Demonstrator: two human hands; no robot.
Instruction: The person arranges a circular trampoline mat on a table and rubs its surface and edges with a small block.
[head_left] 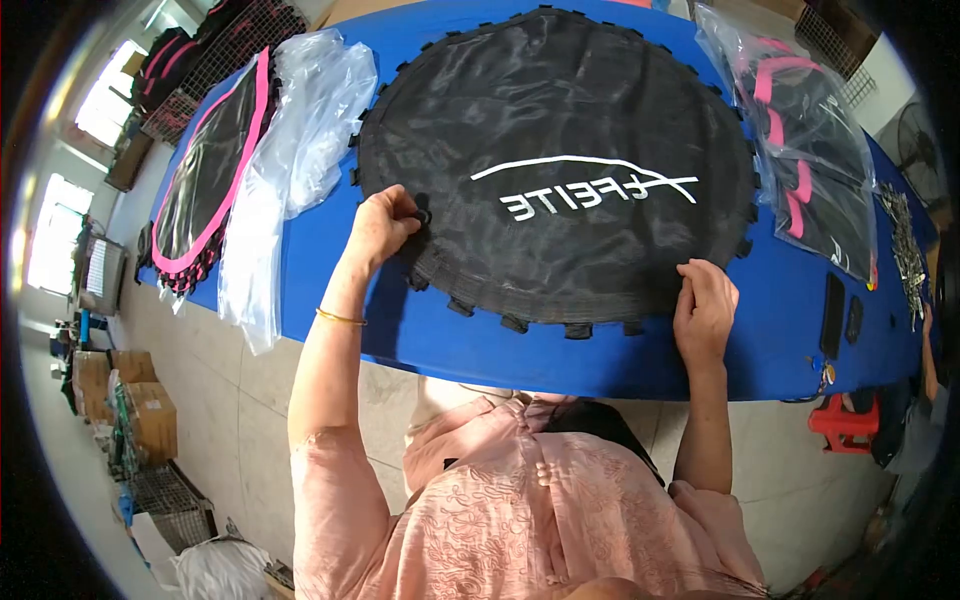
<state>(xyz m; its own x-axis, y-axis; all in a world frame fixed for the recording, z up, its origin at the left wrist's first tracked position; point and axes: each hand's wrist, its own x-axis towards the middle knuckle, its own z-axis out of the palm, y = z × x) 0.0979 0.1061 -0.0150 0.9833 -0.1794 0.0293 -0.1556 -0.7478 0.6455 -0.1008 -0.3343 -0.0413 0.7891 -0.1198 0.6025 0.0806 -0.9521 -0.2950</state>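
Observation:
A round black trampoline mat [560,100] lies spread on the blue table, with short black tabs around its rim and white lettering that reads upside down to me. At its lower left edge my left hand [385,232] is closed, thumb and fingers pinching the rim near a tab. My right hand [706,310] holds the lower right rim, its fingers bent over the edge; the thumb is partly hidden. Between the two hands, several tabs stick out along the near edge.
Clear plastic bags [310,130] and a pink-rimmed black mat [215,170] lie left. A bagged pink-and-black mat [810,150], a phone-like black object [832,315] and metal pieces [903,245] lie right on the blue table [440,350]. A red stool [845,425] stands below.

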